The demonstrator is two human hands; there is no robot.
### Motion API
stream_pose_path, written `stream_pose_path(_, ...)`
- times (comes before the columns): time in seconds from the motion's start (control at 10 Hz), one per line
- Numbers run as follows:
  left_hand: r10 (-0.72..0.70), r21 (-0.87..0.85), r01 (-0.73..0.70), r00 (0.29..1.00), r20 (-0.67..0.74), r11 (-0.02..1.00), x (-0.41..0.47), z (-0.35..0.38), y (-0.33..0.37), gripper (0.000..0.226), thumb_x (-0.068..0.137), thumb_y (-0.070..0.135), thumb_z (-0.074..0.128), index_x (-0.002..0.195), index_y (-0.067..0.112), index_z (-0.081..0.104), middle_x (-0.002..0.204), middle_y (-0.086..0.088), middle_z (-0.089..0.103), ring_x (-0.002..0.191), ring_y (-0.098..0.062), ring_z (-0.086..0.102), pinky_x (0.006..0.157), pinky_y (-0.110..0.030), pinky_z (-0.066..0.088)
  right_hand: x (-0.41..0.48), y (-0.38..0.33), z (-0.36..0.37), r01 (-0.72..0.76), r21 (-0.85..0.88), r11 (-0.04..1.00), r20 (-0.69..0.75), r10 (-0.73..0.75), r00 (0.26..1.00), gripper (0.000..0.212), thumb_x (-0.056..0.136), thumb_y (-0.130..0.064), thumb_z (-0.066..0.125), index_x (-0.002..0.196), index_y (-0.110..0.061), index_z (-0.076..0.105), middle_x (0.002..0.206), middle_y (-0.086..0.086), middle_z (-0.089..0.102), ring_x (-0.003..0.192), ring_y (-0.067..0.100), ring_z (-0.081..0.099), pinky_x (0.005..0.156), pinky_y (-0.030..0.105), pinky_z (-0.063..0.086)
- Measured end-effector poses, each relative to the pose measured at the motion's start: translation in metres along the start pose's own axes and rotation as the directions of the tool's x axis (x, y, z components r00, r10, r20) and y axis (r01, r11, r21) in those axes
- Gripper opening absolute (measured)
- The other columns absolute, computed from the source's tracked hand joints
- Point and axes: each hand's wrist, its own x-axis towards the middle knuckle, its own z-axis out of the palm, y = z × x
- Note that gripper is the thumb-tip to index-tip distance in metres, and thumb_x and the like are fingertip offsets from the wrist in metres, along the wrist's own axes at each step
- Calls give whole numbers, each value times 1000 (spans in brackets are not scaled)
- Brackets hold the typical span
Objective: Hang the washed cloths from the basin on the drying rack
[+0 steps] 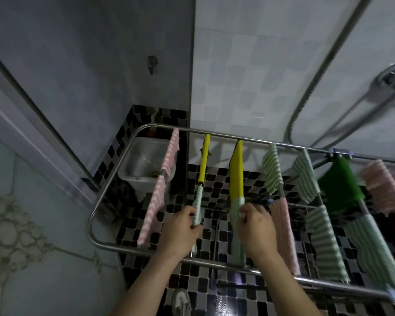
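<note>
A steel drying rack point(114, 174) stands in front of me with several cloths draped over its rails. My left hand point(180, 231) grips a pale green striped cloth point(198, 201) on the rail that also bears a yellow cloth point(203, 160). My right hand point(257, 229) pinches another pale green striped cloth point(237, 245) hanging below a second yellow cloth point(236, 174). Pink zigzag cloths point(156, 201) hang on the leftmost rail. The basin is not in view.
To the right hang more green striped cloths point(324, 242), a pink cloth point(285, 236), a dark green cloth point(339, 185) and a fluffy pink one point(383, 185). A clear plastic tub point(144, 165) sits under the rack's far left. A shower hose point(310, 83) runs along the tiled wall.
</note>
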Motion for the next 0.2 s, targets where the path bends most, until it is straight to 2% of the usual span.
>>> stream_pose_path(0.1, -27, 2, 27, 999, -25, 1000, -3, 5, 0, 32, 89, 23, 67, 119, 21, 56, 70, 13, 52, 57, 2, 52, 43, -11, 38, -17, 15, 2, -74, 101, 992, 110, 63, 992, 20, 91, -8, 54, 109, -11, 63, 103, 7, 63, 88, 25, 61, 67, 32, 46)
stream_pose_path(0.2, -38, 51, 42, 996, -76, 998, -5, 5, -2, 31, 89, 32, 64, 118, 23, 56, 78, 14, 55, 61, 2, 53, 46, -12, 33, -25, 21, -1, -58, 236, 970, 128, 28, 991, 24, 94, -15, 56, 118, -15, 59, 109, 3, 63, 96, 18, 61, 80, 35, 54)
